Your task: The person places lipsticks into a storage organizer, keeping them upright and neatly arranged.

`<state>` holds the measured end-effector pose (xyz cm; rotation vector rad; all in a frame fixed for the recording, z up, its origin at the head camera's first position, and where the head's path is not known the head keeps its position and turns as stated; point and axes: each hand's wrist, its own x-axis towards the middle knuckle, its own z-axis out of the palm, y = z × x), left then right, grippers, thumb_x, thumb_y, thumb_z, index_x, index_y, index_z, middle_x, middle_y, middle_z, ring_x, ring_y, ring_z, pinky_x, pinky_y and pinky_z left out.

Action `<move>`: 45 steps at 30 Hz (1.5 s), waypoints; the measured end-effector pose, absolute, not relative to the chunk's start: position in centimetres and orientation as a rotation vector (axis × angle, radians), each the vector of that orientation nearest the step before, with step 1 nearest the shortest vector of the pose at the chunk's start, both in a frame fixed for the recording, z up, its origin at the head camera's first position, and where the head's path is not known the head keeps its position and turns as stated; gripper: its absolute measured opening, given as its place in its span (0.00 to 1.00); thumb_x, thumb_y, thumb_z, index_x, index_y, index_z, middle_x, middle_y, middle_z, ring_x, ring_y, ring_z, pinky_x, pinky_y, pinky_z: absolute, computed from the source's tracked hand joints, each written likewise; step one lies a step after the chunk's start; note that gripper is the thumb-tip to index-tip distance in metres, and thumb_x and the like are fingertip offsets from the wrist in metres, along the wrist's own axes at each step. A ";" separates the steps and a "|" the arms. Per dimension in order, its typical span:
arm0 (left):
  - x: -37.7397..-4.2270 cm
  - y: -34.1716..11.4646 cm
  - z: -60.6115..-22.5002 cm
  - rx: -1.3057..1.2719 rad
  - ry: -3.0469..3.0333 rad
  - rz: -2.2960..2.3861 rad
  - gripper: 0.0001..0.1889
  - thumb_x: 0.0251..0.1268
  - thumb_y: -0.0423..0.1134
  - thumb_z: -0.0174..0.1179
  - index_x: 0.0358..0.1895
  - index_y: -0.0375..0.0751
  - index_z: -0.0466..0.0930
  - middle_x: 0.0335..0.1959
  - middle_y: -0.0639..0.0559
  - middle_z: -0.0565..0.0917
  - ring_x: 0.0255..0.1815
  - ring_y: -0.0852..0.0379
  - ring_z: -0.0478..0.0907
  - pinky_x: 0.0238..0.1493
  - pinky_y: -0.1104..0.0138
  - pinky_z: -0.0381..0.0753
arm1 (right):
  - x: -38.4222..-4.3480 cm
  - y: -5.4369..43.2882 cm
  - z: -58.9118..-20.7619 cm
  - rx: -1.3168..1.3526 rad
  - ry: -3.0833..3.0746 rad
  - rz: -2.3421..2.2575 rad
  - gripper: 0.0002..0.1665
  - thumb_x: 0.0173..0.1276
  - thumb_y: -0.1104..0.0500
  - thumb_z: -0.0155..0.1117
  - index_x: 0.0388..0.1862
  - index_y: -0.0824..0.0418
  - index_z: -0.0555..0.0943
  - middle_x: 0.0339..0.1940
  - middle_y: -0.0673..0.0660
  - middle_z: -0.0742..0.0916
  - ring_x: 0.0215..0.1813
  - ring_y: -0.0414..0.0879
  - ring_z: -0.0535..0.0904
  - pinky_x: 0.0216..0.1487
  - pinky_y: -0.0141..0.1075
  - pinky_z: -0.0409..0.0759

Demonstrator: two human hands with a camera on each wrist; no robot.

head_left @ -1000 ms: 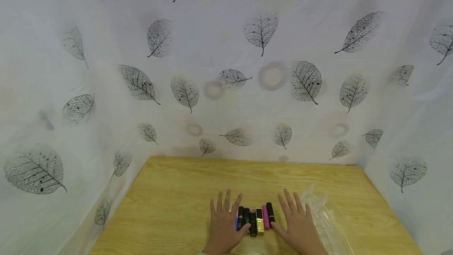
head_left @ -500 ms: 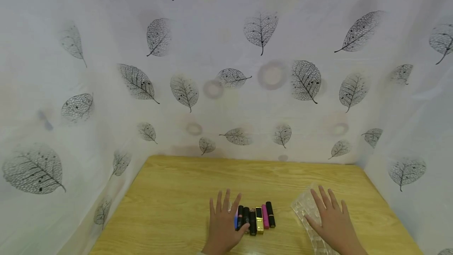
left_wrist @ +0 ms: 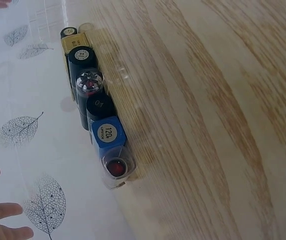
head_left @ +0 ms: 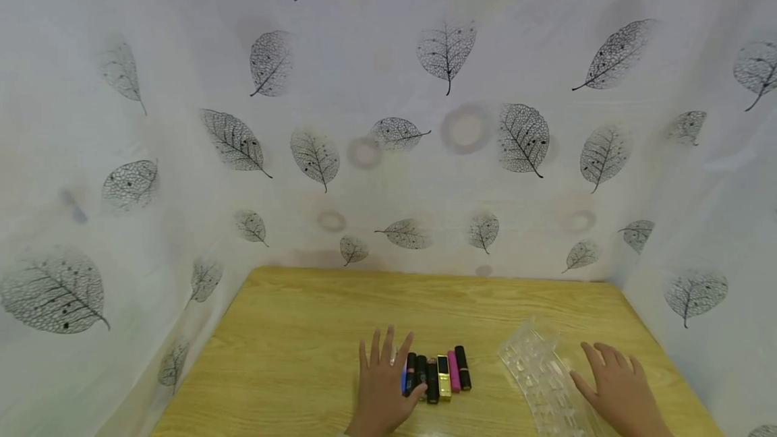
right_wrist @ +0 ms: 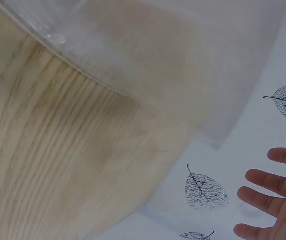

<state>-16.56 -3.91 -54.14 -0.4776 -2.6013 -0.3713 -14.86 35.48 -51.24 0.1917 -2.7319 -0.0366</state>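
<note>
Lipsticks lie side by side in a row on the wooden table, among them a gold one point(head_left: 444, 383), a magenta one point(head_left: 454, 373) and a black one point(head_left: 463, 368) at the right end. A blue lipstick point(left_wrist: 108, 134) and a clear-capped one point(left_wrist: 116, 167) show at the near end in the left wrist view. My left hand point(head_left: 381, 386) is at the row's left end, fingers spread, overlapping part of it. To the right lies a clear plastic compartment tray point(head_left: 534, 366). My right hand point(head_left: 625, 393) is just right of this tray, fingers loosely extended and holding nothing.
The wooden table point(head_left: 291, 349) runs back to a pale leaf-printed sheet point(head_left: 388, 174), which also hangs along the left and right sides. In the right wrist view a transparent plastic surface point(right_wrist: 148, 55) spans the top.
My right hand has moved right, from beside the lipsticks across the clear tray to its far right side, uncovering more of the tray. The left hand and lipsticks have stayed put.
</note>
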 end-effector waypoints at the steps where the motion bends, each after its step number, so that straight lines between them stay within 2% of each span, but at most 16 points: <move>1: -16.5 -3.9 -54.2 -0.477 -2.605 -0.370 0.45 0.48 0.65 0.63 0.70 0.54 0.60 0.70 0.40 0.63 0.68 0.35 0.61 0.61 0.35 0.59 | -14.8 35.8 -51.3 0.180 -2.761 -0.039 0.33 0.49 0.47 0.72 0.49 0.66 0.77 0.42 0.66 0.82 0.43 0.63 0.78 0.43 0.64 0.71; 10: -16.2 -3.8 -54.5 -0.481 -2.605 -0.367 0.44 0.48 0.65 0.63 0.70 0.54 0.60 0.69 0.39 0.64 0.67 0.34 0.63 0.61 0.35 0.59 | -14.5 38.2 -52.3 0.163 -2.885 -0.038 0.30 0.54 0.46 0.69 0.48 0.67 0.79 0.39 0.64 0.83 0.38 0.61 0.80 0.40 0.63 0.73; 22: -16.1 -3.8 -54.9 -0.473 -2.612 -0.360 0.45 0.48 0.65 0.63 0.71 0.55 0.59 0.69 0.40 0.64 0.68 0.35 0.62 0.61 0.35 0.59 | -14.0 39.0 -53.5 0.213 -2.878 -0.024 0.27 0.54 0.48 0.69 0.45 0.66 0.79 0.34 0.61 0.83 0.33 0.56 0.80 0.36 0.58 0.76; 32: -16.0 -3.9 -54.9 -0.473 -2.644 -0.322 0.43 0.50 0.65 0.61 0.69 0.52 0.61 0.67 0.40 0.67 0.66 0.38 0.64 0.62 0.39 0.63 | -13.9 38.7 -54.1 0.296 -2.806 -0.001 0.13 0.51 0.56 0.71 0.32 0.62 0.80 0.23 0.54 0.82 0.23 0.47 0.77 0.28 0.49 0.77; 38: -16.4 -4.1 -55.3 -0.475 -2.632 -0.277 0.41 0.49 0.64 0.62 0.67 0.51 0.64 0.61 0.42 0.73 0.62 0.41 0.68 0.63 0.43 0.66 | -13.9 38.5 -54.2 0.305 -2.779 -0.019 0.13 0.49 0.57 0.72 0.31 0.62 0.80 0.22 0.54 0.82 0.22 0.46 0.76 0.27 0.48 0.77; 45: -17.5 -4.6 -56.3 -0.468 -2.690 -0.291 0.40 0.51 0.58 0.63 0.68 0.51 0.62 0.60 0.43 0.73 0.62 0.43 0.69 0.64 0.46 0.66 | -14.1 38.3 -54.2 0.310 -2.762 -0.032 0.15 0.46 0.58 0.73 0.31 0.64 0.80 0.23 0.55 0.83 0.22 0.48 0.77 0.26 0.48 0.76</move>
